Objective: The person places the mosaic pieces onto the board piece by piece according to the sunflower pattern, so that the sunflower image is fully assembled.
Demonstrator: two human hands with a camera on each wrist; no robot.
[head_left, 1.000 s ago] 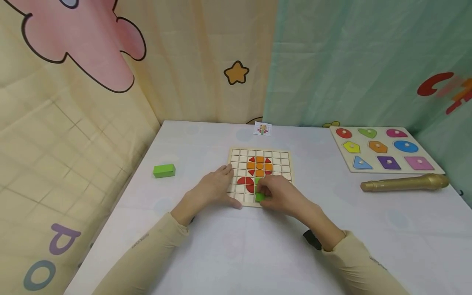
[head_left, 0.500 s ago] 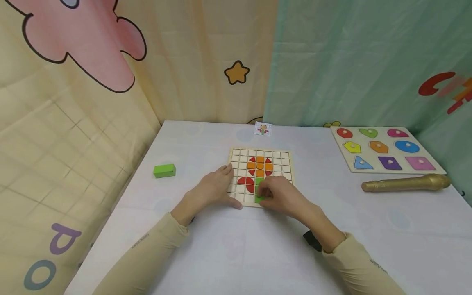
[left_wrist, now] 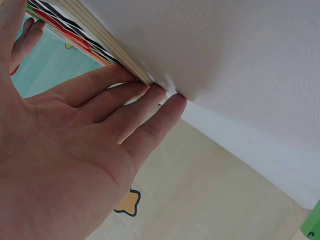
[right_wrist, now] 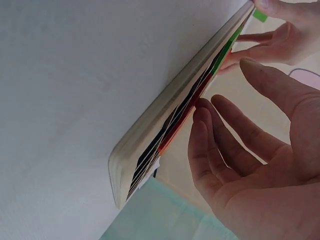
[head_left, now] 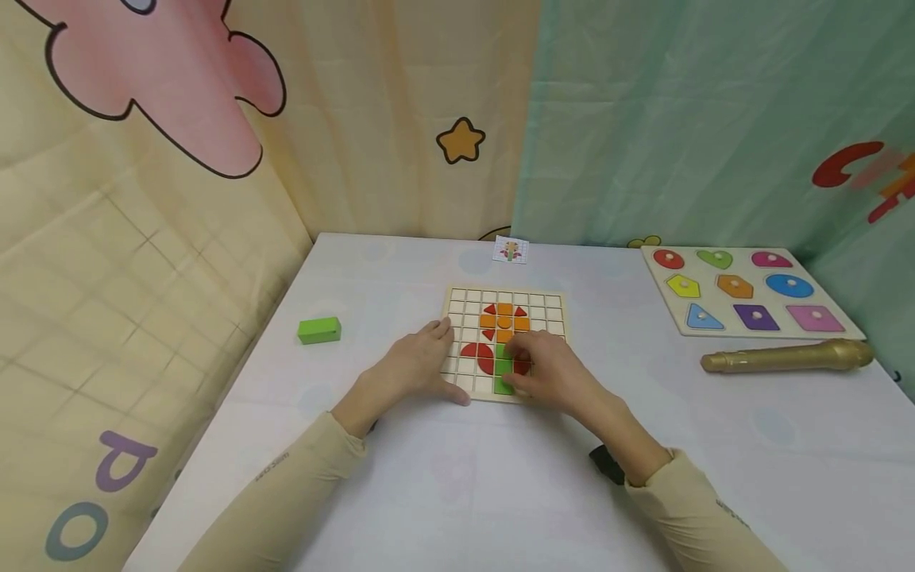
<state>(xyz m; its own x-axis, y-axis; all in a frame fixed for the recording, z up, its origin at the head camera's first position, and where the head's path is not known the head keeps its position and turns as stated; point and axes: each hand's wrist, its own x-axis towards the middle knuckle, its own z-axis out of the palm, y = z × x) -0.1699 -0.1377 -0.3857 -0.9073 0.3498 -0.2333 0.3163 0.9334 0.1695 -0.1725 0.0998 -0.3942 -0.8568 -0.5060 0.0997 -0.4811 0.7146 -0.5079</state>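
Note:
A square wooden grid board (head_left: 457, 295) lies on the table. Orange squares (head_left: 504, 309) and small red triangles form a flower on it, with rounded red pieces (head_left: 485, 361) and a column of green squares (head_left: 503, 384) below. My left hand (head_left: 415, 363) lies along the board's left side, fingers extended; in the left wrist view its fingertips (left_wrist: 159, 91) touch the board's edge. My right hand (head_left: 554, 369) is over the right part of the board, fingers and thumb loosely bent beside the green squares. A rounded red piece shows between them. The right wrist view shows nothing pinched.
A green block (head_left: 319, 330) lies at the left. A small pattern card (head_left: 511, 249) is at the back edge. The knob puzzle board (head_left: 668, 310) with coloured shapes lies at the back right, a gold stick-shaped object (head_left: 782, 356) in front of it. Curtains hang behind.
My right hand has shifted slightly right and away from the green column, uncovering more green squares and a red piece to their right. My left hand has stayed put.

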